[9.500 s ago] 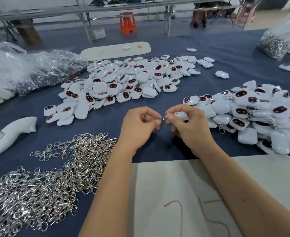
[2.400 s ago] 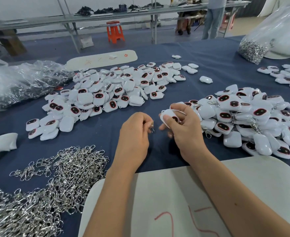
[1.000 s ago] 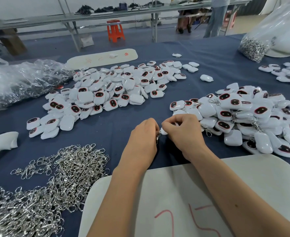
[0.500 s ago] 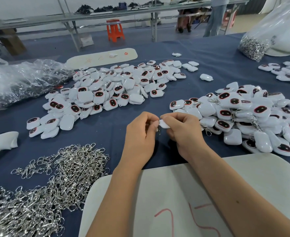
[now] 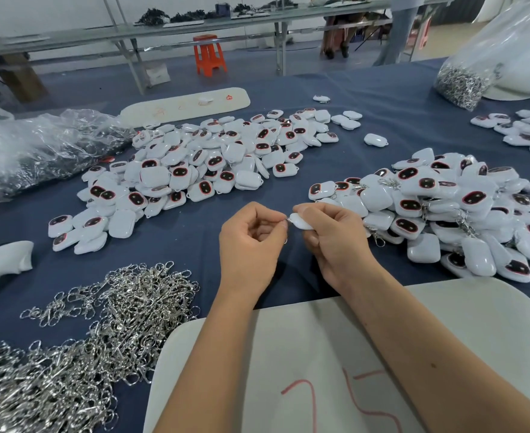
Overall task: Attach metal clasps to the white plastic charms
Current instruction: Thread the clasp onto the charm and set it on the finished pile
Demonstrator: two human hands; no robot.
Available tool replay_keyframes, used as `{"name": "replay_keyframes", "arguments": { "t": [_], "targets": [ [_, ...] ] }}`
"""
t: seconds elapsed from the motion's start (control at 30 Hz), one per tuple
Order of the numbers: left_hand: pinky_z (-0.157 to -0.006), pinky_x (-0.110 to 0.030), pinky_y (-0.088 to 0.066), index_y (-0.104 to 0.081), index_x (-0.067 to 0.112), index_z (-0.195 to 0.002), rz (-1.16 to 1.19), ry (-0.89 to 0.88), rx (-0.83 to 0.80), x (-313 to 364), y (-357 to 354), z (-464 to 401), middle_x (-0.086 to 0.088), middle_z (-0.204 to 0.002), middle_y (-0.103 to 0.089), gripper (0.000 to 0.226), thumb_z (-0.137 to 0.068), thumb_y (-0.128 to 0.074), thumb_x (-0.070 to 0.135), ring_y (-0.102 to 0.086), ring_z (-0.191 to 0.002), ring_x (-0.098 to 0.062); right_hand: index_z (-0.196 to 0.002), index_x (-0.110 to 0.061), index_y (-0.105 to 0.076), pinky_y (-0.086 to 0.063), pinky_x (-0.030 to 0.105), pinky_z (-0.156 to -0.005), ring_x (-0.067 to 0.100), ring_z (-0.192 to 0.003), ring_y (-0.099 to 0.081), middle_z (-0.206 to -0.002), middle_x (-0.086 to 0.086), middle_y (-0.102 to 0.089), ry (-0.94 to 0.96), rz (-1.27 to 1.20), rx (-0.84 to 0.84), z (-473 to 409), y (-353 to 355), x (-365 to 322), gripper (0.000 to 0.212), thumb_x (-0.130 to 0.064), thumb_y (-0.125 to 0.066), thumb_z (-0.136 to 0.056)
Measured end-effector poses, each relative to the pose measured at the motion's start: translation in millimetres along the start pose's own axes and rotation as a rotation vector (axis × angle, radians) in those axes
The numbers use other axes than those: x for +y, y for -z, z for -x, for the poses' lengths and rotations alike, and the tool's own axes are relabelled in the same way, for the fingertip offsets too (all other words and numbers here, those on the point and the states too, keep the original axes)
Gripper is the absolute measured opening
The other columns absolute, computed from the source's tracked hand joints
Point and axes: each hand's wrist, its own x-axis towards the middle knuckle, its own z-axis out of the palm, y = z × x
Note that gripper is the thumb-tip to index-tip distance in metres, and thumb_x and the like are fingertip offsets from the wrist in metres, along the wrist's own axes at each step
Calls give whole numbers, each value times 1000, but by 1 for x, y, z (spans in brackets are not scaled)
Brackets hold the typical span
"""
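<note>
White charm [image 5: 301, 222] now pinched edge-on in my right hand [image 5: 335, 242], left hand [image 5: 252, 242] closed on clasp [image 5: 286, 230], brought back tip-to-tip since the flip, so hooking looks underway.

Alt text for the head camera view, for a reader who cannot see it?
Left hand pinches a metal clasp against a white charm held in the right hand, above a blue table heaped with charms and loose clasps.

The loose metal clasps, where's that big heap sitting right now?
The heap of metal clasps lies at the lower left of the head view on the blue tablecloth, left of the left hand and beside the white board.
</note>
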Motion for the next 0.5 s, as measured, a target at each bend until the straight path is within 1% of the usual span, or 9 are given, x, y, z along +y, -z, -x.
{"name": "replay_keyframes", "arguments": {
  "t": [0.07, 0.13, 0.17, 0.2, 0.27, 0.33, 0.43, 0.5],
  "targets": [
    [-64, -19, -52, -71, 19, -77, -80, -54, -9, -1, 0, 0, 3, -71, -70, 20, -85, -75, 1, -64, -68, -24, -82, -7, -73, -26, 17, -41, 8, -41, -34, -49, -2, -45, 2, 7, 13, 0, 1, 1, 16, 1, -65, -93],
    [-64, -14, -49, -71, 20, -77, -170, -134, -30, 1, 2, 0, 8, -73, -70, 21, -84, -73, 0, -62, -67, -14, -86, -5, -72, -28, 18, -40, 8, -40, -34, -49, -4, -48, 10, 33, 28, -1, 1, 2, 12, 1, -65, -93],
    [-65, -15, -49, -71, 20, -78, -233, -184, -43, 1, 3, 0, 9, -75, -69, 21, -84, -72, 0, -62, -68, -11, -86, -4, -72, -28, 18, -40, 9, -41, -34, -50, -4, -48, 17, 43, 31, -1, 2, 3, 11, 1, -65, -93],
    [-66, -19, -50, -70, 21, -79, -308, -235, -60, 1, 4, -2, 9, -76, -69, 21, -84, -71, 0, -63, -71, -13, -85, -4, -71, -28, 19, -40, 9, -41, -34, -51, -3, -48, 25, 50, 33, -1, 2, 4, 10, 1, -65, -92],
    [-69, -32, -52, -70, 21, -81, -454, -311, -114, 1, 7, -4, 7, -78, -66, 20, -84, -68, 1, -61, -72, -14, -80, -6, -71, -30, 20, -41, 11, -42, -34, -55, 0, -48, 61, 91, 43, -1, 2, 7, 13, 1, -65, -89],
    [-71, -41, -51, -71, 20, -82, -553, -336, -183, 1, 10, -5, 6, -77, -63, 18, -84, -68, 2, -57, -72, -16, -72, -13, -72, -33, 23, -46, 12, -46, -39, -58, 0, -55, 146, 230, 62, 0, 3, 9, 15, -4, -65, -82],
    [-72, -47, -50, -71, 18, -80, -630, -308, -248, -1, 14, -8, 5, -76, -63, 16, -87, -69, 5, -56, -74, -22, -71, -20, -73, -39, 27, -56, 12, -53, -48, -60, -8, -63, 251, 425, 67, 1, 3, 12, 13, -12, -65, -77],
    [-73, -45, -52, -71, 18, -80, -610, -275, -250, -1, 15, -9, 6, -77, -66, 15, -88, -70, 5, -60, -76, -21, -73, -22, -75, -40, 26, -55, 11, -52, -48, -60, -9, -63, 269, 442, 60, 2, 3, 12, 14, -12, -67, -79]
  ]
}}
